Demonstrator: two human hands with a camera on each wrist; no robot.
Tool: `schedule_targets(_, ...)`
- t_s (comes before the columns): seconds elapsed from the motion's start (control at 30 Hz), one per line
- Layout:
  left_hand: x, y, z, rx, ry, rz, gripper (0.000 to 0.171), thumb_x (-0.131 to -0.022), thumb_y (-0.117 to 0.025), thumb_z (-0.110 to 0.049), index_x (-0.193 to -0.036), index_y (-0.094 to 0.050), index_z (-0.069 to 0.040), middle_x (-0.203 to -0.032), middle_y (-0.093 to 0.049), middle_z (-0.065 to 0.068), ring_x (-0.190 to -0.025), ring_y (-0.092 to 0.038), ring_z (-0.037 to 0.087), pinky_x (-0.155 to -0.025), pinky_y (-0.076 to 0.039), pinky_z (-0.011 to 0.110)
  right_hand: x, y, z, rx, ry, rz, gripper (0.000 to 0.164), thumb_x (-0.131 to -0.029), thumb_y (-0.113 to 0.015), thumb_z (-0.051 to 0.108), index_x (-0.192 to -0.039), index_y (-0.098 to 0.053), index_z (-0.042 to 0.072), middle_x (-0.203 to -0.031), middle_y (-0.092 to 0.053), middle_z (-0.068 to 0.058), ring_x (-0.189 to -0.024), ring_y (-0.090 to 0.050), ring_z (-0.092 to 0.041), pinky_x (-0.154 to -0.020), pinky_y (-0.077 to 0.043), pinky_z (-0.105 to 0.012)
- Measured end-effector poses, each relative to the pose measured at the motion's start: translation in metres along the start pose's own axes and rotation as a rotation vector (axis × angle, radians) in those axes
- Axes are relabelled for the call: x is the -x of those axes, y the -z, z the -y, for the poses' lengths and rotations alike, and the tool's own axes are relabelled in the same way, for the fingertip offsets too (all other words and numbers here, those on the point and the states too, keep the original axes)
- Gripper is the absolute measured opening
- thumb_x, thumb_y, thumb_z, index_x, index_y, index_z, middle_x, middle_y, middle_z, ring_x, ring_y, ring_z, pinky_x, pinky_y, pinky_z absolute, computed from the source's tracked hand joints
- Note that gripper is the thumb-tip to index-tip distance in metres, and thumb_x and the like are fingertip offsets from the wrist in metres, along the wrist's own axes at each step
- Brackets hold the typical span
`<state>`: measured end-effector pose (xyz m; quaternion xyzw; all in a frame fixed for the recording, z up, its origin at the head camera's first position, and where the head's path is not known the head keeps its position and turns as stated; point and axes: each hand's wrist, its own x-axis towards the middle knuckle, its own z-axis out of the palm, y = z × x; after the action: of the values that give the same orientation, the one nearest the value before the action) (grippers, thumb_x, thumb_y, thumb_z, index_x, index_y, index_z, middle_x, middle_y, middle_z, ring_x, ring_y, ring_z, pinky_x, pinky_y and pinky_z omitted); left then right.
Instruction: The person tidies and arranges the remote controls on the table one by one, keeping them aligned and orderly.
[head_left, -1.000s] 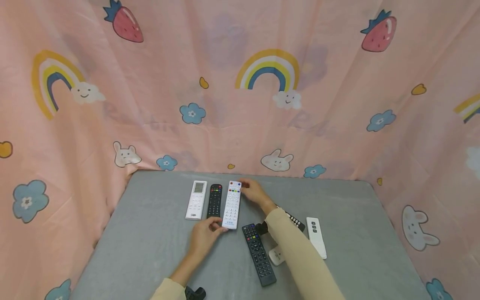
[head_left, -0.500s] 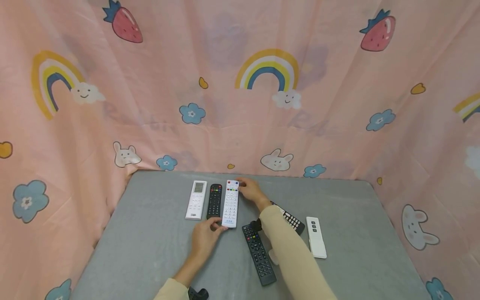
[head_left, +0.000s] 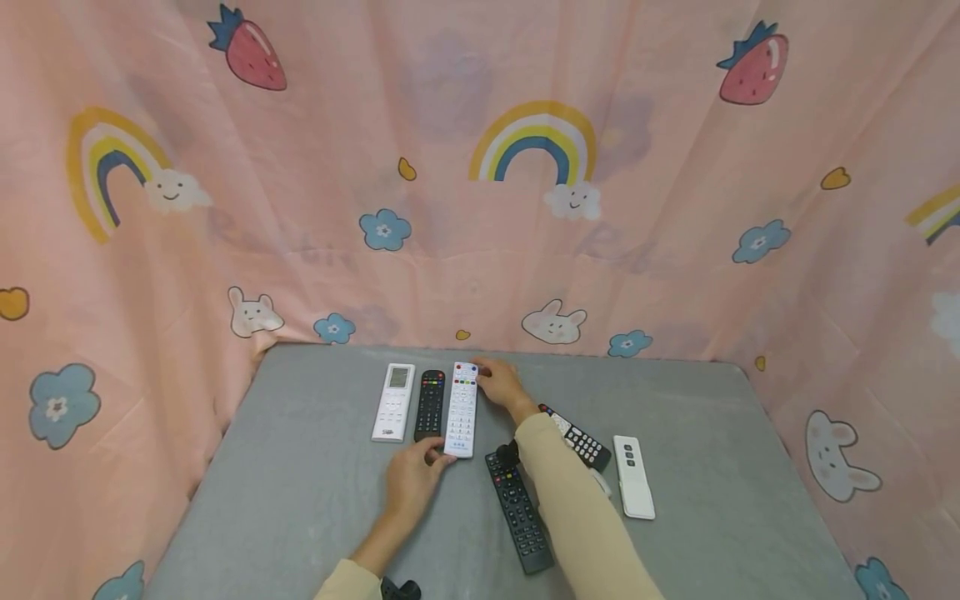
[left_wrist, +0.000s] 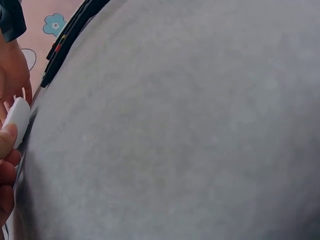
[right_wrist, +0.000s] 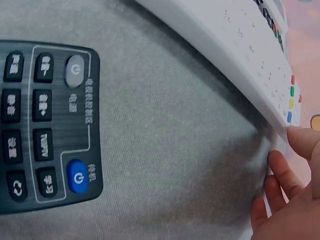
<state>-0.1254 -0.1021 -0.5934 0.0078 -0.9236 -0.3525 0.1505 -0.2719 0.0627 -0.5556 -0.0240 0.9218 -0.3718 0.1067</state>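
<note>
A white remote control (head_left: pixel 461 408) with many buttons lies lengthwise near the table's far side. My left hand (head_left: pixel 411 479) pinches its near end; in the left wrist view the thumb (left_wrist: pixel 7 140) is on the white remote (left_wrist: pixel 19 119). At its far right corner is my right hand (head_left: pixel 504 385). The right wrist view shows the right thumb (right_wrist: pixel 302 142) touching the remote's side, while the other fingers (right_wrist: pixel 282 172) curve loosely by the grey cloth. Left of it lie a black remote (head_left: pixel 430 406) and a white remote with a display (head_left: pixel 393 402), roughly side by side.
A long black remote (head_left: pixel 519 512) lies slanted near the right forearm. Beyond the sleeve are a black-and-white remote (head_left: pixel 581 439), a partly hidden white object (head_left: pixel 600 482) and a slim white remote (head_left: pixel 635 479). A patterned pink curtain (head_left: pixel 465 275) hangs behind the grey table (head_left: pixel 712 467).
The white remote between the hands has shifted slightly left, closer to the black one. My right hand and forearm have moved a little left with it. The left hand keeps its hold.
</note>
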Motion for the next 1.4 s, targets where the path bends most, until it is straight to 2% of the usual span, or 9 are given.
schedule_targets(0.2,0.003,-0.0031,-0.0006,-0.03,-0.031,-0.011,0.03,-0.07,-0.088,-0.024,-0.096,-0.077,-0.014,-0.063,-0.066,-0.01,-0.054,-0.048,-0.002,-0.053,-0.037,0.018,0.0004,-0.0021,-0.0004,0.033,0.007,-0.009,0.04,-0.099,-0.054,0.018,-0.138,-0.058,0.021,-0.132,-0.06,-0.014,-0.123,-0.047,-0.034,-0.107,-0.036,-0.054)
schedule_targets(0.4,0.0044,-0.003,-0.0008,-0.027,-0.019,-0.016,0.029,-0.071,-0.087,-0.023,-0.097,-0.076,-0.015,-0.065,-0.066,-0.009,-0.056,-0.05,-0.001,-0.054,-0.038,0.019,0.0018,-0.005,0.001,0.062,-0.01,-0.008,0.039,-0.101,-0.052,0.022,-0.139,-0.056,0.025,-0.136,-0.057,-0.012,-0.126,-0.044,-0.033,-0.109,-0.033,-0.056)
schedule_targets(0.7,0.0045,-0.0039,0.0008,-0.03,-0.035,-0.031,0.029,-0.071,-0.087,-0.023,-0.096,-0.076,-0.015,-0.064,-0.065,-0.009,-0.054,-0.048,-0.001,-0.053,-0.038,0.019,0.0034,-0.0049,0.0027,0.085,-0.013,-0.018,0.038,-0.101,-0.052,0.021,-0.139,-0.057,0.024,-0.136,-0.056,-0.013,-0.126,-0.044,-0.035,-0.108,-0.032,-0.056)
schedule_targets(1.13,0.0047,-0.0035,0.0004,-0.029,-0.023,0.007,0.03,-0.073,-0.086,-0.024,-0.099,-0.076,-0.014,-0.066,-0.067,-0.009,-0.055,-0.046,-0.003,-0.053,-0.037,0.018,0.0033,-0.0044,0.0009,0.102,-0.004,-0.016,0.043,-0.101,-0.052,0.022,-0.144,-0.052,0.023,-0.136,-0.054,-0.014,-0.124,-0.043,-0.034,-0.108,-0.034,-0.054)
schedule_targets(1.4,0.009,0.0008,0.0005,-0.01,-0.018,-0.017,0.024,-0.076,-0.085,-0.021,-0.098,-0.076,-0.013,-0.069,-0.072,-0.006,-0.057,-0.059,0.005,-0.057,-0.046,0.025,0.0015,0.0018,-0.006,0.043,0.01,0.025,0.049,-0.101,-0.054,0.021,-0.149,-0.045,0.016,-0.138,-0.055,-0.014,-0.127,-0.045,-0.032,-0.112,-0.035,-0.052)
